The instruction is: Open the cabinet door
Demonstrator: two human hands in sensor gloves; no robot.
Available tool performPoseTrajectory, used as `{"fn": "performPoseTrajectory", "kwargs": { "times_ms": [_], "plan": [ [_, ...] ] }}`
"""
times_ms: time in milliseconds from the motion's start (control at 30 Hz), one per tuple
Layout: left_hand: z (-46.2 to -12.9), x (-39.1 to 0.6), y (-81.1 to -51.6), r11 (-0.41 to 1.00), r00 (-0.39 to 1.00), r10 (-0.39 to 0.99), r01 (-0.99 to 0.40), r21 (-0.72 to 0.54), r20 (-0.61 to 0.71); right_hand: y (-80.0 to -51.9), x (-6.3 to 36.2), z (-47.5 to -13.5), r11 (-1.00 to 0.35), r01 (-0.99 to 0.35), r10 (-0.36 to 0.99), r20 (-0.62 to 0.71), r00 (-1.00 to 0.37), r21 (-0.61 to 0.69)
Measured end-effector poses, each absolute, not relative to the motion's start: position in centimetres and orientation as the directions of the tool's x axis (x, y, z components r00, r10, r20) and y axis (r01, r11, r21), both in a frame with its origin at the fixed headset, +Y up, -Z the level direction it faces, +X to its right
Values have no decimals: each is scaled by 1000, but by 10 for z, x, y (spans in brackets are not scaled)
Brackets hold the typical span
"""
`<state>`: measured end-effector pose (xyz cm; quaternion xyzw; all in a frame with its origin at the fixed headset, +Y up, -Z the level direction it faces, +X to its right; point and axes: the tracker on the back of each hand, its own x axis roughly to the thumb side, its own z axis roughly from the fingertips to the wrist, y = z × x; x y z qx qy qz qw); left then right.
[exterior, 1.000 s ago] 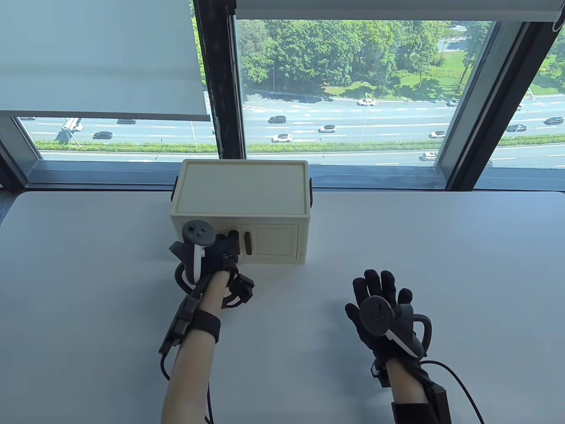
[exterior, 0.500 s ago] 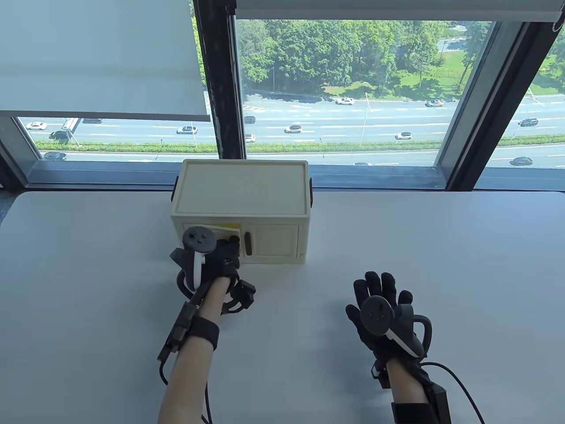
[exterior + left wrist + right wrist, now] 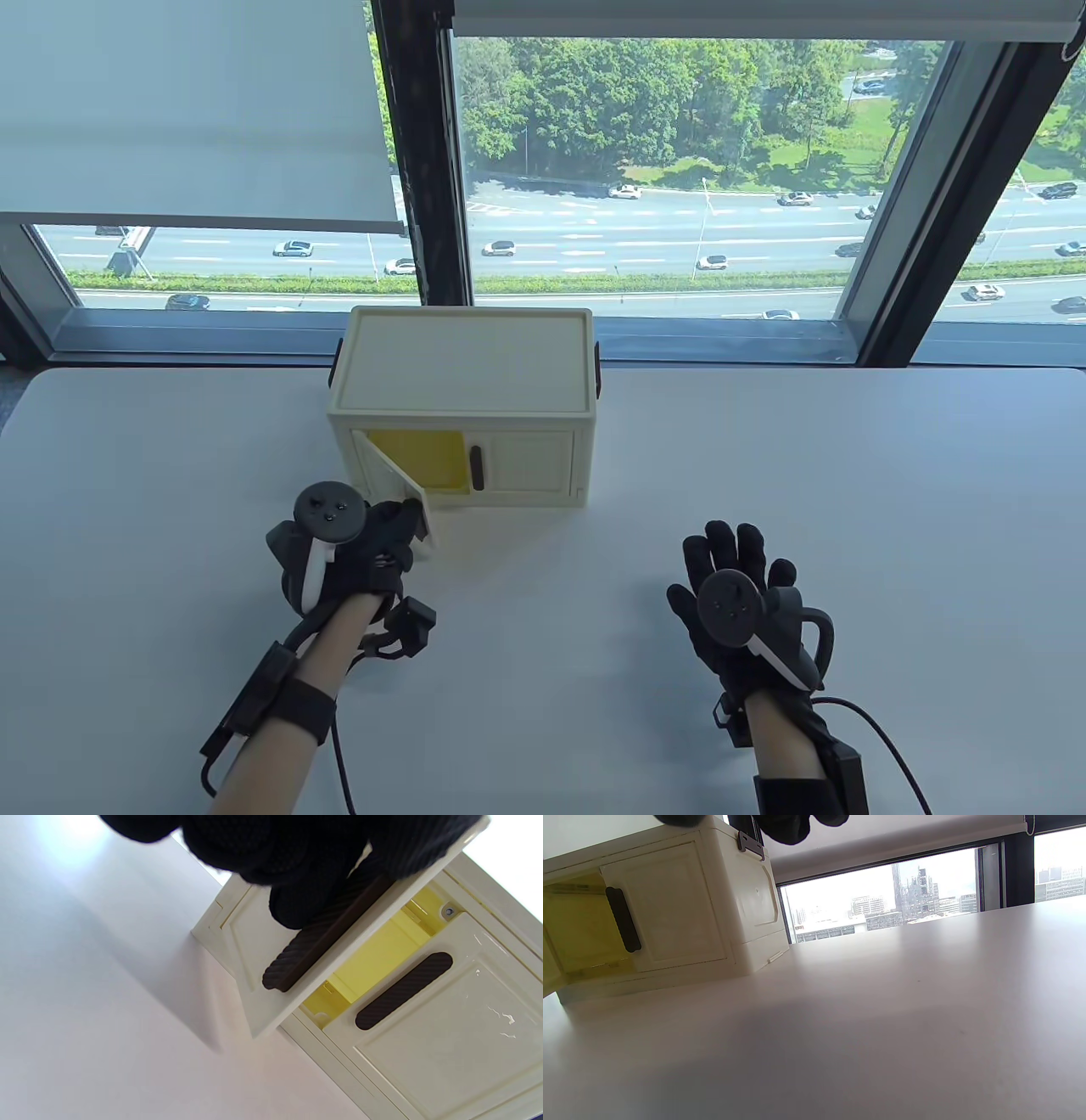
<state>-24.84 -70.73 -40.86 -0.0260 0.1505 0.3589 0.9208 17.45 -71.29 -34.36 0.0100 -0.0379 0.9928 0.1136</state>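
Note:
A small cream cabinet point(image 3: 462, 365) stands on the white table point(image 3: 645, 475) near the window. Its left door point(image 3: 392, 477) is swung out toward me, showing a yellow inside point(image 3: 420, 458). My left hand point(image 3: 399, 528) grips the left door's dark handle point(image 3: 314, 946) at the door's free edge. The right door point(image 3: 530, 463) is closed, with its dark handle point(image 3: 477, 468) free; it also shows in the right wrist view point(image 3: 666, 904). My right hand point(image 3: 734, 552) rests flat on the table, fingers spread, holding nothing, well right of the cabinet.
A window sill point(image 3: 679, 340) runs right behind the cabinet. The table's far edge lies just behind the cabinet. Cables trail from both wrists toward the table view's bottom edge.
My left hand has pulled back and left with the door handle, and the left door has swung from shut to wide open. My right hand has not moved.

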Motion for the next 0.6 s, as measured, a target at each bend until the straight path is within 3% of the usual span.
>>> {"fn": "performPoseTrajectory", "kwargs": {
  "times_ms": [600],
  "plan": [
    [-382,-301,-711,727,677,671,-681,89,-302,-713,182,-341,-963,-259,259,0,-966,-81]
  ]
}}
